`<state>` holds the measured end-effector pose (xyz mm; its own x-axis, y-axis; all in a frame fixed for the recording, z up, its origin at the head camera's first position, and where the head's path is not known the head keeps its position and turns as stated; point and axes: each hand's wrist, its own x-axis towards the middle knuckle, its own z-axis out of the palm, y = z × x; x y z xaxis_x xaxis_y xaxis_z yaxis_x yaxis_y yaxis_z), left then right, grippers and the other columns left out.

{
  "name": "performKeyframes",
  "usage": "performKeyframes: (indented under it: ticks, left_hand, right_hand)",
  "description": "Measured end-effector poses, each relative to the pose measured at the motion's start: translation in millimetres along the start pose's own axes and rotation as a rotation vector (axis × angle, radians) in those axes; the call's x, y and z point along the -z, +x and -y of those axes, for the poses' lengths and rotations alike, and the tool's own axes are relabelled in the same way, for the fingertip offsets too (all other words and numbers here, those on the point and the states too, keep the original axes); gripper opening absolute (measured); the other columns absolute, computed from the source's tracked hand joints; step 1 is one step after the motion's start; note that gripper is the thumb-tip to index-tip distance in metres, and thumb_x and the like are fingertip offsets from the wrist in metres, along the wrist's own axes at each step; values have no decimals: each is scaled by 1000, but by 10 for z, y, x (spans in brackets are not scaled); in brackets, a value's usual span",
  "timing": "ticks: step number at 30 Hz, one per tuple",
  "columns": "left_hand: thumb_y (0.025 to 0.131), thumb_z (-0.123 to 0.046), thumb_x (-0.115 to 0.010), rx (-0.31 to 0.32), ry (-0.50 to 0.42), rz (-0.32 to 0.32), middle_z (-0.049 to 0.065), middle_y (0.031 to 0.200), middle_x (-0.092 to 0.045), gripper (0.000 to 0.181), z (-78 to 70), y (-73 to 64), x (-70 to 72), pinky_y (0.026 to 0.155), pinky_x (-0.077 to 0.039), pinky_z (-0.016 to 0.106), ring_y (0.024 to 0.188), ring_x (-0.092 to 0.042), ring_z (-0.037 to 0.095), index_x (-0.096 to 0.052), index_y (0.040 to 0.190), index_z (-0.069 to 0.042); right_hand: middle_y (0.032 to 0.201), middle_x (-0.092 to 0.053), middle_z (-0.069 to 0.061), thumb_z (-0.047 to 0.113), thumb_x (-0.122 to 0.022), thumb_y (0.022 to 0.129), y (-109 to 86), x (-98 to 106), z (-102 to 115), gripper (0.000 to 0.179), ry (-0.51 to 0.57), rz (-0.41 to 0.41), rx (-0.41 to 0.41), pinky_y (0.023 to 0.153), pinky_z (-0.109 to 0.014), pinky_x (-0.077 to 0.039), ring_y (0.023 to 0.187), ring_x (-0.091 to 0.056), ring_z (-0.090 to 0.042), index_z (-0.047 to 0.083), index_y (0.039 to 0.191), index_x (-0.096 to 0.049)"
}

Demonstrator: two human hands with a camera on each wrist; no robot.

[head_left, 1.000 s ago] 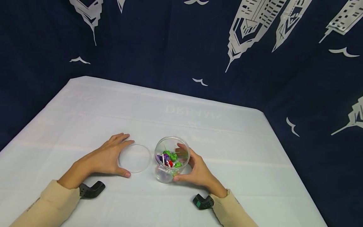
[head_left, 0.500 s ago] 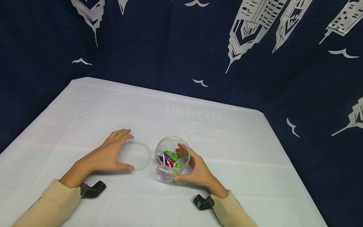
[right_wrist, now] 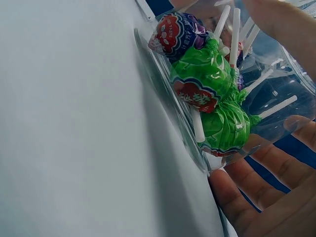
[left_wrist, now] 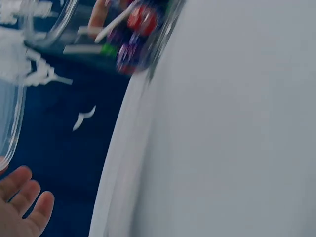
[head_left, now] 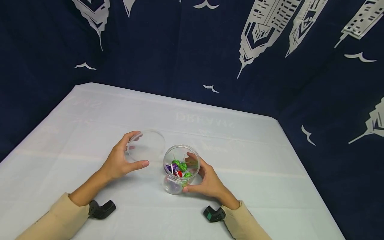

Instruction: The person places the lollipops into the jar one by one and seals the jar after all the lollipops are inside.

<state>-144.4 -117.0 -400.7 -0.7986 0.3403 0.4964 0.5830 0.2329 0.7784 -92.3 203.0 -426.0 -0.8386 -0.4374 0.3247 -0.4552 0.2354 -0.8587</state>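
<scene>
My left hand [head_left: 118, 161] holds a clear round lid [head_left: 148, 145] by its edge, thumb in front and fingers behind, tilted above the table. In the left wrist view, the lid [left_wrist: 11, 108] shows at the left border, with several fingertips [left_wrist: 42, 210] below it. To its right, my right hand [head_left: 211, 183] curls round the side of a clear plastic jar [head_left: 172, 188] that stands uncovered on the table. Inside lie several lollipops [head_left: 181, 166] in green, purple and red wrappers with white sticks. The right wrist view shows green-wrapped lollipops [right_wrist: 224, 126] against the jar's wall near its bottom.
A white cloth covers the table [head_left: 255, 150]. Behind it hangs a dark blue curtain [head_left: 168, 50] with white building and bird prints. Black devices [head_left: 102, 210] sit at both wrists, by the beige sleeves [head_left: 57, 216].
My left hand has lifted the lid from the table, moving it up and slightly right toward the jar, and tilted it. My right hand and the jar have stayed in place.
</scene>
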Motion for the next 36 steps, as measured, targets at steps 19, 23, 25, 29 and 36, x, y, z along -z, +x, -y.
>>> performKeyframes:
  ticks: [19, 23, 25, 29, 36]
  left_hand:
    - [68, -19, -87, -83, -111, 82, 12, 133, -54, 91, -402, -24, -521, 91, -50, 51, 118, -53, 29, -39, 143, 0]
    - [67, -26, -89, -97, -80, 98, 10, 130, -55, 94, -459, 3, -594, 90, -51, 47, 111, -56, 27, -39, 143, -1]
    - [67, -29, -89, -97, -51, 98, 9, 130, -54, 95, -494, 17, -621, 89, -51, 45, 109, -57, 25, -39, 142, -1]
    - [65, -35, -90, -71, 2, 102, 7, 131, -52, 98, -566, 40, -664, 87, -52, 44, 108, -56, 23, -40, 142, -1]
    - [65, -47, -89, 20, 79, 149, 4, 135, -50, 103, -661, 85, -682, 89, -52, 45, 111, -56, 24, -39, 144, -6]
  right_hand:
    - [136, -55, -17, 7, -91, 69, -3, 14, -20, 97, -12, 10, 36, 102, -38, -47, 124, -54, -28, 5, 150, -37]
    - [139, -52, -17, 9, -91, 69, 0, 7, -13, 99, 4, 13, 40, 104, -39, -46, 125, -54, -30, 5, 151, -36]
    - [141, -51, -17, 8, -92, 69, -2, 4, -1, 99, 8, 10, 34, 104, -39, -46, 126, -53, -31, 5, 151, -35]
    - [144, -50, -13, 10, -92, 69, -2, 2, 17, 100, 8, 10, 27, 105, -40, -44, 127, -52, -31, 9, 152, -35]
    - [144, -49, -13, 4, -91, 67, 3, 11, 1, 102, -20, 14, 56, 106, -43, -44, 128, -51, -32, 9, 152, -35]
